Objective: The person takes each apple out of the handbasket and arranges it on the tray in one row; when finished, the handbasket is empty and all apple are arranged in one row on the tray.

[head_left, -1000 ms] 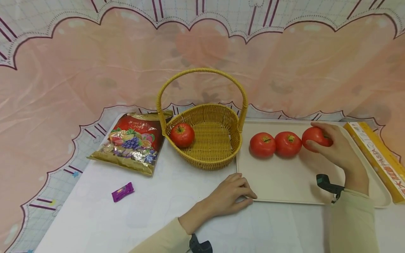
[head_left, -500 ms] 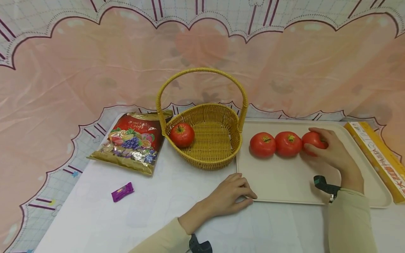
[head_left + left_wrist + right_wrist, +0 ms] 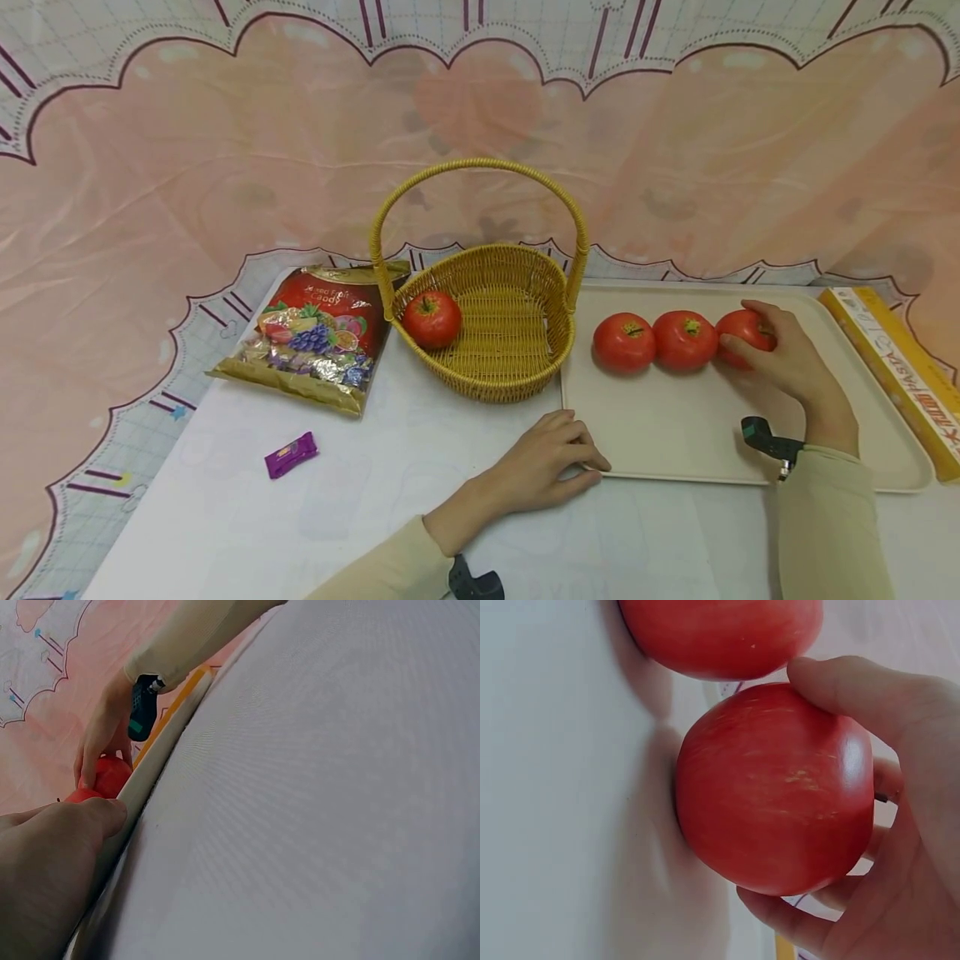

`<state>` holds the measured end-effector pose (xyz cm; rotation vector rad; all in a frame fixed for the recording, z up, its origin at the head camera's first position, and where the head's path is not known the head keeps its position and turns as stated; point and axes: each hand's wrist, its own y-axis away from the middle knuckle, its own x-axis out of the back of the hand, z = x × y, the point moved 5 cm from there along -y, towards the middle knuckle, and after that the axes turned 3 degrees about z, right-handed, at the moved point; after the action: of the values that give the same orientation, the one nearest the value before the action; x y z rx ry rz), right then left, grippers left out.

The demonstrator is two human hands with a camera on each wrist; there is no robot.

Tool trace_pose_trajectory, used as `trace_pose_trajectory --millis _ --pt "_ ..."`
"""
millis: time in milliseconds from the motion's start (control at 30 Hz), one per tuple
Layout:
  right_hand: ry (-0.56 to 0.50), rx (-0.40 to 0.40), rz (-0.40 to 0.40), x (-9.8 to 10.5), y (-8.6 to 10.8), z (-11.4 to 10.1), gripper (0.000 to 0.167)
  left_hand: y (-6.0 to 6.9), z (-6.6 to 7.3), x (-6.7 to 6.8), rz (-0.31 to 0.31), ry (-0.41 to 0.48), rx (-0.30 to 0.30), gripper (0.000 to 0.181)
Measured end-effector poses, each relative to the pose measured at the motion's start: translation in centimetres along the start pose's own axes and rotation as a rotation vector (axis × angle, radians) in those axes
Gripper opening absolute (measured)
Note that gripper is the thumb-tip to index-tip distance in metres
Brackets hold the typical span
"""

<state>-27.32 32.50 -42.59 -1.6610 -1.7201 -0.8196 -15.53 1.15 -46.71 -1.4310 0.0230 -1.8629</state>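
Far L, a red-and-gold foil candy bag lies on the white-covered bench, w/ a small purple wrapped candy nearer the person; both are well apart from the hands, prob. just set aside. Next, a round yellow woven basket, its tall handle upright; 1 glossy red round tomato sits inside by the L wall, which prob. stops it rolling.

The person's left hand rests palm-down at the near L corner of a flat beige rectangular tray, fingers loosely bent, gripping nothing visible; maybe steadying the tray, but pressure can't be told.

On the tray, 2 red stem-up tomatoes sit side by side. Just R of them, the right hand grips a smooth red rounded tomato: thumb on its L side, fingers curled round its R, palm by the stem, prob. so it can't slip. It's low over the tray's far R part, apparently resting there. Forearm comes in from near R.

Far R, a long yellow-and-white cardboard pasta box lies along the tray's side.
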Motion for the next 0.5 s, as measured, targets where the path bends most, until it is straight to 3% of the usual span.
trace_pose_trajectory --millis 500 --pt "-0.024 -0.038 -0.042 -0.01 0.02 0.24 0.08 0.01 -0.02 -0.01 0.004 -0.006 -0.001 0.014"
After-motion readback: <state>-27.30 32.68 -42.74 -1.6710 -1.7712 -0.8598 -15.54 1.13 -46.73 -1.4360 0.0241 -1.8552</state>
